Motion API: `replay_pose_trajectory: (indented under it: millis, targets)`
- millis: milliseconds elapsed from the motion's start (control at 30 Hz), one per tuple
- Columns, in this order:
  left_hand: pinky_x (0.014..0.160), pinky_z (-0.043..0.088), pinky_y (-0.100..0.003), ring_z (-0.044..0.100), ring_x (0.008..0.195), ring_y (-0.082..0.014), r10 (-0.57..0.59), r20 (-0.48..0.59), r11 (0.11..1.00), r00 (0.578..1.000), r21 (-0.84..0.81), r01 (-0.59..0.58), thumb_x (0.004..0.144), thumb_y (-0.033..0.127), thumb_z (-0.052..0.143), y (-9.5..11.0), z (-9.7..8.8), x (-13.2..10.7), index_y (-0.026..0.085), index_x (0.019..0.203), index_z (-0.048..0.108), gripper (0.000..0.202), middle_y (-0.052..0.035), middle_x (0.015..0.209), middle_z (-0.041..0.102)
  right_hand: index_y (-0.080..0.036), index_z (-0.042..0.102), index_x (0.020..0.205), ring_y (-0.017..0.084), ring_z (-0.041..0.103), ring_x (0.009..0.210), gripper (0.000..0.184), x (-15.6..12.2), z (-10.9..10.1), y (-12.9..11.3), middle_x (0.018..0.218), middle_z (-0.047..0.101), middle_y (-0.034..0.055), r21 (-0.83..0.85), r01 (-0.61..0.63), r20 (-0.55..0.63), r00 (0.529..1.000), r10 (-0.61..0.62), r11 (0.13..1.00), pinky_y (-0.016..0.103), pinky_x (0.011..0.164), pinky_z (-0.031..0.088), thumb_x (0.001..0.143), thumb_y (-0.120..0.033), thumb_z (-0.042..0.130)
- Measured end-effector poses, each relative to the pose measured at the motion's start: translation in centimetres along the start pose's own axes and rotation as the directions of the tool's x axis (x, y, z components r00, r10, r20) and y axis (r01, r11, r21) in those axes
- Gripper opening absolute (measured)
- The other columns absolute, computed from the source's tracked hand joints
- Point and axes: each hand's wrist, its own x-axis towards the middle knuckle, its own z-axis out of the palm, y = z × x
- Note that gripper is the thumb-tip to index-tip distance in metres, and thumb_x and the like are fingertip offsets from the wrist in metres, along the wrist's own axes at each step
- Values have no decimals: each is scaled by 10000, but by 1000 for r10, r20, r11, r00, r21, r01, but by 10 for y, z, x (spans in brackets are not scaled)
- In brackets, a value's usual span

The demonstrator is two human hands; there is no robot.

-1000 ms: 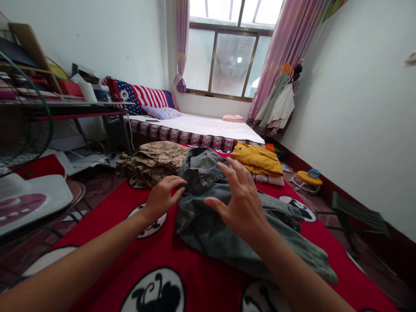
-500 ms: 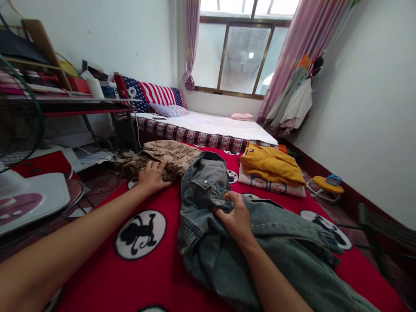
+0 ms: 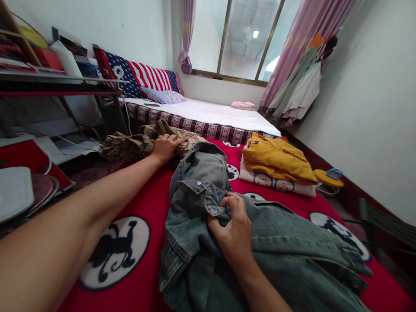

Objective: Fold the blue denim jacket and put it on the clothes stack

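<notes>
A blue-grey denim jacket [image 3: 201,242] lies rumpled across the red patterned cover, its collar end pointing away from me. My right hand [image 3: 232,225] pinches it near a buttoned pocket flap, thumb and fingers closed on the fabric. Further off to the left, a tan garment with a brown pattern [image 3: 130,145] sits bunched at the cover's far edge. My left hand [image 3: 165,147] rests on this tan cloth with its fingers curled into the folds; the fingertips are partly hidden.
Folded yellow clothing [image 3: 276,158] lies on a folded white printed garment [image 3: 266,182] to the right. The red cover [image 3: 143,203] spreads beneath everything. Beyond stands a bed with a white sheet [image 3: 208,110]. A cluttered desk [image 3: 65,80] is at left, a yellow stool [image 3: 325,178] at right.
My left hand has moved away from me and slightly right, and the tan garment is more bunched up. My right hand keeps its hold on the denim jacket. The view has tilted down.
</notes>
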Motion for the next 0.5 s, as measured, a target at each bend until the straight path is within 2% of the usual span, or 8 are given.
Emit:
replay_pose_trajectory:
  millis: [100,200,267,367,433,500]
  targets:
    - [833,415,-423,478,1141,-334,-65,-148,995,987,-86,53,901,215,416,7,-3,40,255,1238,607,390,-128,1195,586,-238,523,873,259,561,1092,213,-2,0,0,1172,553,64,13,-4,-2,1000,4,1000,381,928,447,696,-254,641]
    - [984,351,-468,417,1250,-328,-209,-267,969,941,-186,163,914,227,419,13,8,58,255,1286,565,401,-117,1285,541,-240,526,876,259,563,1094,219,-2,-1,0,1176,558,67,18,-7,-12,1000,7,1000,383,936,445,695,-254,648]
    - [1088,249,-504,364,1324,-315,-241,-214,954,947,-233,190,914,264,443,16,26,55,244,1353,501,444,-118,1359,499,-242,529,881,259,562,1103,221,-2,-1,0,1187,559,69,23,-11,-11,1000,11,1000,382,945,442,697,-256,652]
    - [1148,106,-555,267,1416,-291,-153,-17,952,988,-272,143,927,346,443,16,52,40,219,1445,397,536,-130,1441,454,-244,534,893,259,558,1121,227,-3,-1,-1,1207,558,70,34,-21,-14,1000,22,999,382,958,435,701,-255,654]
    - [1146,78,-583,189,1459,-285,-84,86,952,993,-288,105,929,407,439,13,59,31,225,1494,324,605,-126,1501,401,-244,538,909,261,548,1142,236,-3,-1,0,1221,561,71,42,-21,-17,1000,21,999,385,967,428,704,-252,655]
    - [1141,79,-605,108,1485,-292,-45,172,944,984,-315,98,913,456,453,8,56,26,240,1529,246,685,-116,1566,303,-244,543,923,263,539,1160,244,-3,0,2,1224,568,72,50,-9,-23,1000,10,999,390,975,421,708,-253,657]
